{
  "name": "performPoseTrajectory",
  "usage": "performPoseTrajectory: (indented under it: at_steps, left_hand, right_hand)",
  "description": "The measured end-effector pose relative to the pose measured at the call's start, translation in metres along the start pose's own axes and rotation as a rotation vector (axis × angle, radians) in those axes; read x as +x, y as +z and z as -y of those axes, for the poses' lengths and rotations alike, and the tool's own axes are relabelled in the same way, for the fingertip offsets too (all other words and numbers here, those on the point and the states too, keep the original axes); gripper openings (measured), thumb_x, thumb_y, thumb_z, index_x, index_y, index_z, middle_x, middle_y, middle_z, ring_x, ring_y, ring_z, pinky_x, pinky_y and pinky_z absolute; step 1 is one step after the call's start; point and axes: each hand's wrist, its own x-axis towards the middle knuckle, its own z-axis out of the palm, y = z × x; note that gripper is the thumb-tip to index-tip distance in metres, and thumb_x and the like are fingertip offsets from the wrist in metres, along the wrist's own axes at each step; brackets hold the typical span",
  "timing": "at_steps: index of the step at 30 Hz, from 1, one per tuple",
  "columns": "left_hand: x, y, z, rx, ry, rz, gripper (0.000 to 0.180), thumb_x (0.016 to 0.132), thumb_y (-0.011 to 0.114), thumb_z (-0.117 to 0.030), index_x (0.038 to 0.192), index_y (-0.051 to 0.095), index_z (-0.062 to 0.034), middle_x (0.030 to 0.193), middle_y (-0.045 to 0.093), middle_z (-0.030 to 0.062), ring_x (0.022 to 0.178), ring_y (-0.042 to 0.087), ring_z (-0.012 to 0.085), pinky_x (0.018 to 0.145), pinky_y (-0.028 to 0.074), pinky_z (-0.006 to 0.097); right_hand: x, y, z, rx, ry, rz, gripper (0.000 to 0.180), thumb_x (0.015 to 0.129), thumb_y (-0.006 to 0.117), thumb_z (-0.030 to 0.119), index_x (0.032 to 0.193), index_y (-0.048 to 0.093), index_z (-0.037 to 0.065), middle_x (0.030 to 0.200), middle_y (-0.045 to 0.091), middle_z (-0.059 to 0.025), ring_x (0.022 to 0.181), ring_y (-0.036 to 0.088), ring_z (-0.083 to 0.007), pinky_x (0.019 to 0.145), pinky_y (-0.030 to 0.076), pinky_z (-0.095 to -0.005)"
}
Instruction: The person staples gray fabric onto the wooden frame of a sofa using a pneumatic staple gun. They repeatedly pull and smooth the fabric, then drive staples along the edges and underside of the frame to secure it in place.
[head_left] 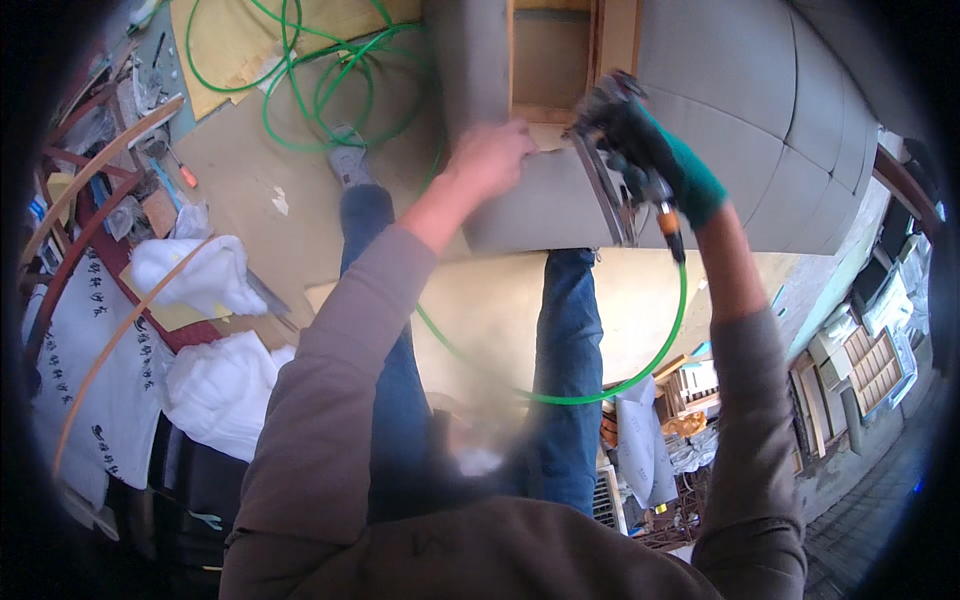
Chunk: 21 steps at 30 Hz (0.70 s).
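My left hand (490,160), bare, is closed at the edge of a grey upholstered panel (540,210), its fingertips curled over the cover beside the wooden frame opening (555,113). My right hand (665,155), in a green and black glove, is wrapped round an air staple gun (610,185). The gun's long magazine lies along the right side of the grey panel. From the gun's orange and black fitting (668,222) a green air hose (682,310) curves down and across toward my legs. Motion blurs the gun's head and my left fingertips.
Green hose coils (320,80) lie on the board at the far left. White stuffing (215,395), curved wooden strips (110,165) and a screwdriver (187,176) are at the left. A quilted grey section (740,90) extends to the right. Wood pieces (690,390) lie at the lower right.
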Motion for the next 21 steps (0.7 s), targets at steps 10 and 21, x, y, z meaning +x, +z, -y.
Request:
performPoseTrajectory:
  at_steps: [10, 21]
  left_hand:
    - [0.008, 0.015, -0.033, 0.252, -0.04, 0.022, 0.024, 0.102, 0.068, -0.028, 0.106, 0.073, -0.0049, 0.121, 0.068, 0.0194, 0.109, 0.069, 0.0453, 0.096, 0.055, 0.057]
    - [0.027, 0.045, -0.061, 0.307, -0.043, -0.084, 0.039, 0.108, 0.063, -0.04, 0.106, 0.071, -0.002, 0.112, 0.072, 0.0201, 0.111, 0.066, 0.0426, 0.097, 0.05, 0.056]
  right_hand:
    - [-0.22, 0.021, -0.233, 0.821, -0.096, -0.605, 0.028, 0.106, 0.067, 0.02, 0.131, 0.059, 0.012, 0.099, 0.073, -0.0048, 0.082, 0.072, -0.0188, 0.074, 0.063, -0.0379]
    - [-0.012, -0.029, -0.499, 1.289, -0.006, -0.468, 0.037, 0.102, 0.064, 0.024, 0.135, 0.06, 0.007, 0.113, 0.067, -0.0112, 0.091, 0.069, -0.0306, 0.088, 0.063, -0.0457]
